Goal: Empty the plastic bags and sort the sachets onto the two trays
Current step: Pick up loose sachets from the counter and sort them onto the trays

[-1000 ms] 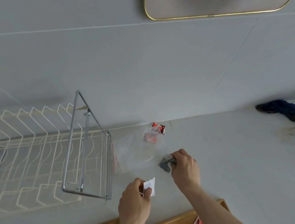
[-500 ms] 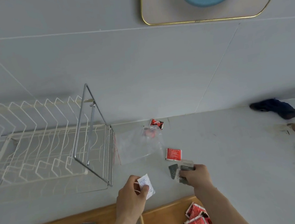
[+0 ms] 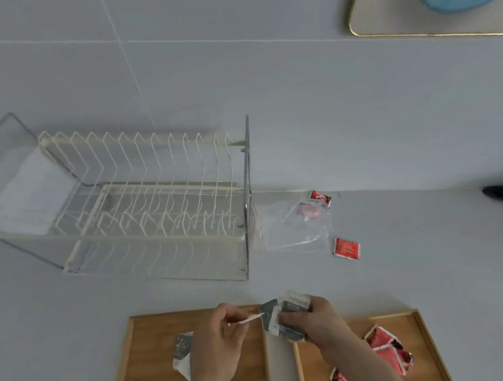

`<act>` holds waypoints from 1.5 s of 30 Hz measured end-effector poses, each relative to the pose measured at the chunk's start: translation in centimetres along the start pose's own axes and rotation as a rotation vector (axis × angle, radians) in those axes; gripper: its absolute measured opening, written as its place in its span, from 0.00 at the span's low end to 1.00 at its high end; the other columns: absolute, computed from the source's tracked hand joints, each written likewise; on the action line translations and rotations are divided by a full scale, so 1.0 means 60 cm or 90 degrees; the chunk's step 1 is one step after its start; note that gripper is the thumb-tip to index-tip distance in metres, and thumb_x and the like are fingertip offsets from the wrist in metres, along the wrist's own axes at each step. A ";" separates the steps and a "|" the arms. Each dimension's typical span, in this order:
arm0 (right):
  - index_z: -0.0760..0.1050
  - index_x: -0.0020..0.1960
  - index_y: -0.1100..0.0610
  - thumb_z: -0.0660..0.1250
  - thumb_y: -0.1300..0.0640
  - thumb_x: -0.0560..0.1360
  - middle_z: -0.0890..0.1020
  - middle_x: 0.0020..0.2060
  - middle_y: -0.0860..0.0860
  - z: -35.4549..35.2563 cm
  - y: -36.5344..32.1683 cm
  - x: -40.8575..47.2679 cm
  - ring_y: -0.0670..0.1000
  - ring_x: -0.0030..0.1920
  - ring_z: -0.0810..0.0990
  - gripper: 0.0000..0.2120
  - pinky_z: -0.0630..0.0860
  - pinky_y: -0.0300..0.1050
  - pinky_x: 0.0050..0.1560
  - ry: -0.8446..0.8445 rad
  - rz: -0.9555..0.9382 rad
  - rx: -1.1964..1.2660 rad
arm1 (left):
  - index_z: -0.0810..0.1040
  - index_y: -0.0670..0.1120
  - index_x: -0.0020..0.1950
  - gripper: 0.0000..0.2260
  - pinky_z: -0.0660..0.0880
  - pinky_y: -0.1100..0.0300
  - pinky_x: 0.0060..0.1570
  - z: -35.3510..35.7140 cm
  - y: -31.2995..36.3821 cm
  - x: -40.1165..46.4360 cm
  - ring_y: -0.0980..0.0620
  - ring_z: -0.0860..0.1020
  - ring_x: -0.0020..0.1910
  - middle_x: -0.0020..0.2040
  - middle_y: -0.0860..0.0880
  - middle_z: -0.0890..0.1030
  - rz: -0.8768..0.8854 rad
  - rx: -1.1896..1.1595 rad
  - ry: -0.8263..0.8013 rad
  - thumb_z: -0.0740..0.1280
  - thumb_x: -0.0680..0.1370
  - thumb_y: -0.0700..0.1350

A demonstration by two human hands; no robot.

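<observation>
two wooden trays: left tray (image 3: pixel 144 359) takes grey sachets, right tray (image 3: pixel 423 336) red. our left hand (image 3: pixel 217 344) fingers pinch a white sachet (image 3: pixel 249 319); right hand (image 3: pixel 313 321) clamps grey sachets (image 3: pixel 281 315). we should release low over the left tray, keeping colours separate.

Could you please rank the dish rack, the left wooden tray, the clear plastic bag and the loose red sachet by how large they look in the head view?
1. dish rack
2. left wooden tray, though it lies nearer the camera
3. clear plastic bag
4. loose red sachet
</observation>
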State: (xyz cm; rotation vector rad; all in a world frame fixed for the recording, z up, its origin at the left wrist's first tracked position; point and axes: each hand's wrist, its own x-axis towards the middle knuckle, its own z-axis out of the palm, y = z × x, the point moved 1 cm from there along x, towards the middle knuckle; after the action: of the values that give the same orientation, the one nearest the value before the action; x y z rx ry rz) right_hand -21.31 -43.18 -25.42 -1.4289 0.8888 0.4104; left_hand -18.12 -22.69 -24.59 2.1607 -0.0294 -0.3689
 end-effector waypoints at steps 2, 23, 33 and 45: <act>0.85 0.50 0.62 0.76 0.69 0.72 0.90 0.43 0.59 0.051 0.002 -0.008 0.57 0.43 0.89 0.08 0.86 0.50 0.45 -0.029 0.000 -0.012 | 0.80 0.60 0.39 0.14 0.76 0.65 0.40 -0.048 -0.035 -0.014 0.64 0.80 0.42 0.41 0.62 0.83 -0.010 0.039 0.031 0.78 0.72 0.41; 0.68 0.75 0.46 0.70 0.47 0.76 0.72 0.70 0.47 0.263 0.030 -0.065 0.52 0.71 0.69 0.28 0.73 0.46 0.67 0.201 -0.305 -0.682 | 0.82 0.60 0.48 0.13 0.63 0.61 0.61 -0.205 -0.188 -0.041 0.58 0.73 0.57 0.53 0.60 0.81 0.172 0.317 -0.061 0.76 0.65 0.55; 0.77 0.66 0.47 0.68 0.50 0.77 0.78 0.63 0.47 0.141 0.027 -0.070 0.51 0.61 0.79 0.17 0.79 0.47 0.57 0.317 -0.285 -0.572 | 0.77 0.59 0.59 0.14 0.70 0.66 0.59 -0.115 -0.062 0.010 0.57 0.76 0.59 0.58 0.61 0.78 0.299 0.272 -0.133 0.67 0.74 0.57; 0.79 0.62 0.49 0.69 0.53 0.79 0.81 0.58 0.48 -0.177 -0.058 0.042 0.53 0.54 0.83 0.12 0.79 0.47 0.52 0.395 -0.241 -0.490 | 0.70 0.60 0.67 0.16 0.62 0.64 0.71 0.152 0.176 0.110 0.62 0.66 0.70 0.67 0.63 0.71 0.343 0.265 -0.185 0.59 0.79 0.57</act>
State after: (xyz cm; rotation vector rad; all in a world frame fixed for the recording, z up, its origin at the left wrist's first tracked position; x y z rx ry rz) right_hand -20.17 -54.47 -23.91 -2.4673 0.9533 -0.0102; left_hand -13.06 -37.16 -22.63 2.3690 -0.9020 -0.3768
